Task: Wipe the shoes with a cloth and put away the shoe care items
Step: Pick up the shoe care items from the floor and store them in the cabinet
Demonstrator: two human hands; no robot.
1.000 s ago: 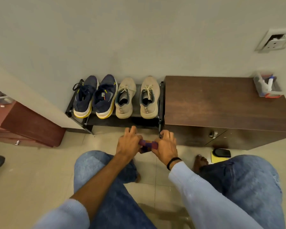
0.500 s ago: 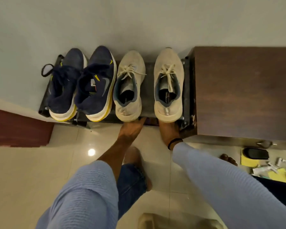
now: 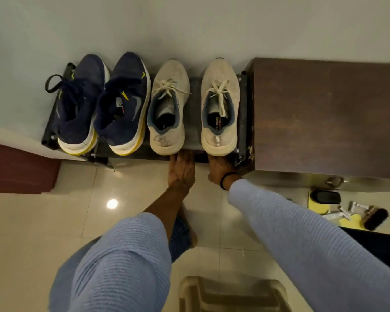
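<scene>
Tiled floor (image 3: 54, 221), black shoe rack (image 3: 193, 122), left hand (image 3: 181, 170) and right hand (image 3: 218, 168) reaching beneath it, fingers hidden, grip unclear

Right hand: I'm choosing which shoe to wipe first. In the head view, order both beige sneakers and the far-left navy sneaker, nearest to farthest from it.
1. Right beige sneaker, its heel just beyond the right hand, at the rack's right end.
2. Left beige sneaker, one place to the left.
3. Far-left navy sneaker, at the rack's left end.
</scene>
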